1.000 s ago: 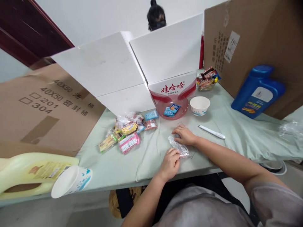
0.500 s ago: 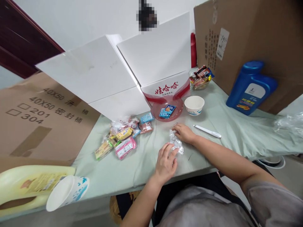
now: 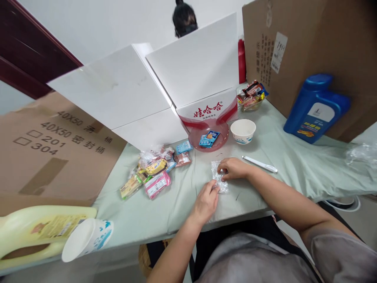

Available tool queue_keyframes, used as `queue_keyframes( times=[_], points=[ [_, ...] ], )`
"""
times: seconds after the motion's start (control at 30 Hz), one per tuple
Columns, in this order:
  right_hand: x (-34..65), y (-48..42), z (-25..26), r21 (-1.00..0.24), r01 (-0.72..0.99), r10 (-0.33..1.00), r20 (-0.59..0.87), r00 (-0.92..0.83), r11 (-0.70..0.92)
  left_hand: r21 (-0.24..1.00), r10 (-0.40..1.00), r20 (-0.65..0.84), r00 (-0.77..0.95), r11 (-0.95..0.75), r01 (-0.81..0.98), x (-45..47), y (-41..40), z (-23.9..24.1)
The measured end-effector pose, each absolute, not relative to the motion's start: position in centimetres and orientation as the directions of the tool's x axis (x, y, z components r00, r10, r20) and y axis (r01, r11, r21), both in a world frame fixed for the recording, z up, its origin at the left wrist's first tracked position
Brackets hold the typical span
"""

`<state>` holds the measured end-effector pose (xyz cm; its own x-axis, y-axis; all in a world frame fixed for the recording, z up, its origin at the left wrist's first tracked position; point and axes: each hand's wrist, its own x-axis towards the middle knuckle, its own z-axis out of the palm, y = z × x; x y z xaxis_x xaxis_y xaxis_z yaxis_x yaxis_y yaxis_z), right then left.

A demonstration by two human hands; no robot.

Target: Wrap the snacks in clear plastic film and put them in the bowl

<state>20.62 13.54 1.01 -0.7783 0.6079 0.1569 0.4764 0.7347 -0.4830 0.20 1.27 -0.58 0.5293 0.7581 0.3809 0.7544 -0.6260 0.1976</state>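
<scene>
A crinkled piece of clear plastic film (image 3: 216,167) lies on the cloth near the table's front edge. My left hand (image 3: 205,201) is closed at its lower left edge, thumb and fingers pinching the film. From the right, my right hand (image 3: 234,169) reaches over it with curled fingers gripping its middle. Behind the hands, a pink translucent plate (image 3: 193,143) holds blue snack packets (image 3: 209,138). A white paper bowl (image 3: 243,131) is beside the plate, and a white utility knife (image 3: 259,164) lies right of my right hand.
Packaged snacks (image 3: 156,169) are piled at left. A tipped paper cup (image 3: 88,239) and a yellow jug (image 3: 44,232) are at the front left. Cartons, including a white one (image 3: 194,70), line the back. A blue bottle (image 3: 315,110) and a candy bowl (image 3: 251,102) are at right.
My left hand's spread fingers have closed on the film's lower edge. My right hand has moved from the film's far end toward its middle, fingers curling in. The view has shifted slightly.
</scene>
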Motion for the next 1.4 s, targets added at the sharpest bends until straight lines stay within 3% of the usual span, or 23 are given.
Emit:
queue_keyframes(
  times=[0.2,0.37,0.53,0.63,0.7,0.87,1.07,1.13,1.23,1.33,1.4],
  points=[
    [20.5,13.4,0.7,-0.478,0.445,0.583,0.188,-0.79,0.757,0.266,0.726,0.36,0.586,-0.682,0.681,0.3,4.0,1.3],
    [20.4,13.6,0.5,-0.497,0.451,0.599,0.186,-0.779,0.741,0.327,0.798,0.27,0.539,-0.602,0.728,0.9,8.2,1.7],
    [21.4,14.7,0.7,-0.789,0.462,0.801,0.061,-0.596,0.404,0.523,0.903,0.274,0.332,-0.43,0.736,1.5,10.8,0.6],
    [21.5,14.9,0.6,-0.881,0.391,0.829,0.002,-0.559,0.266,0.586,0.931,0.268,0.246,-0.36,0.725,1.6,11.4,0.1],
    [21.1,14.7,0.6,-0.854,0.436,0.846,0.009,-0.533,0.284,0.617,0.943,0.263,0.201,-0.325,0.717,1.5,11.6,-0.2],
    [19.7,13.7,0.7,-0.652,0.671,0.907,0.061,-0.417,0.353,0.722,0.969,0.225,0.099,-0.234,0.651,0.8,11.7,-1.2],
    [19.5,13.5,0.7,-0.544,0.75,0.906,0.049,-0.42,0.377,0.879,0.995,0.104,0.011,-0.097,0.467,1.2,11.4,-1.7],
    [19.3,13.4,0.7,-0.507,0.781,0.917,0.049,-0.396,0.365,0.836,0.991,0.129,-0.024,-0.095,0.54,1.6,11.3,-1.7],
    [18.9,13.3,0.8,-0.468,0.818,0.932,0.034,-0.361,0.334,0.673,0.961,0.276,-0.014,-0.183,0.717,2.1,10.7,-1.4],
    [18.6,13.2,0.8,-0.452,0.83,0.936,0.034,-0.351,0.327,0.422,0.882,0.452,0.132,-0.342,0.84,2.1,10.1,-1.0],
    [18.7,13.2,0.8,-0.447,0.834,0.938,0.037,-0.346,0.325,0.285,0.842,0.463,0.276,-0.437,0.853,2.0,9.9,-0.8]
  ],
)
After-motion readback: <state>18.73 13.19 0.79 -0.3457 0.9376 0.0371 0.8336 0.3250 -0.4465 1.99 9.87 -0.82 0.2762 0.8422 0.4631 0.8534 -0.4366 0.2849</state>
